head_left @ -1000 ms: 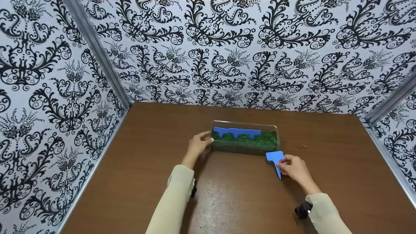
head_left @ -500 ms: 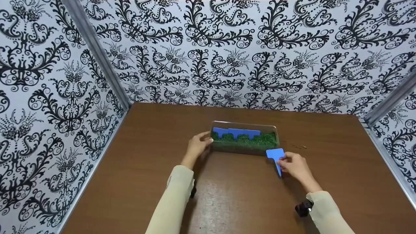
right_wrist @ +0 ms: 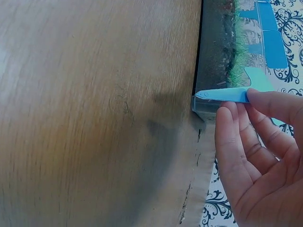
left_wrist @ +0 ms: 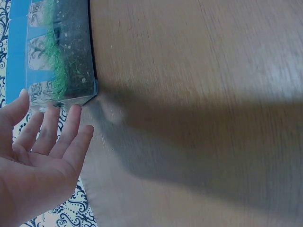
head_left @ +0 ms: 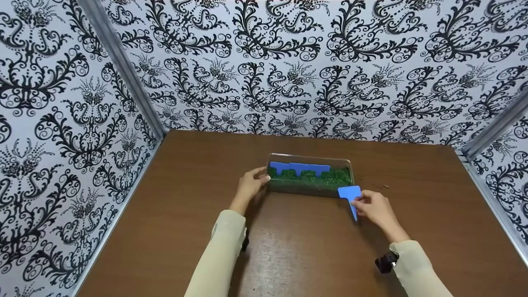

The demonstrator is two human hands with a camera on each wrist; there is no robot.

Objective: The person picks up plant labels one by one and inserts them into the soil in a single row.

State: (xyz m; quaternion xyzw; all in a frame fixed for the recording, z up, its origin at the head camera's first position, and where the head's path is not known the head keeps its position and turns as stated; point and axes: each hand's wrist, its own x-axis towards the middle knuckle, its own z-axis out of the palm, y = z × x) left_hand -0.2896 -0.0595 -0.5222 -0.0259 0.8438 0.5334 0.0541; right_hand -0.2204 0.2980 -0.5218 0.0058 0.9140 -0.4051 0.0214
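A clear plastic box [head_left: 305, 191] holds dark soil [left_wrist: 78, 56] with green grass [head_left: 336, 177] on top. Several blue T-shaped plant labels [head_left: 303, 168] stand in a row along its back, stems down in the grass. At the box's left end, my left hand [head_left: 249, 185] touches the wall with its fingertips, the fingers fairly straight in the left wrist view. Between thumb and fingers, my right hand [head_left: 375, 208] pinches another blue plant label [head_left: 350, 193] by its stem. That label is upright, tip down, just in front of the box's right front corner.
The box stands on a brown wooden table [head_left: 198, 185]. Small loose bits [head_left: 381, 186] lie on the table right of the box. Patterned walls [head_left: 288, 74] rise behind and at both sides.
My right hand has moved slightly up and away from me with the plant label, bringing it closer to the box. My left hand stays at the box's left end.
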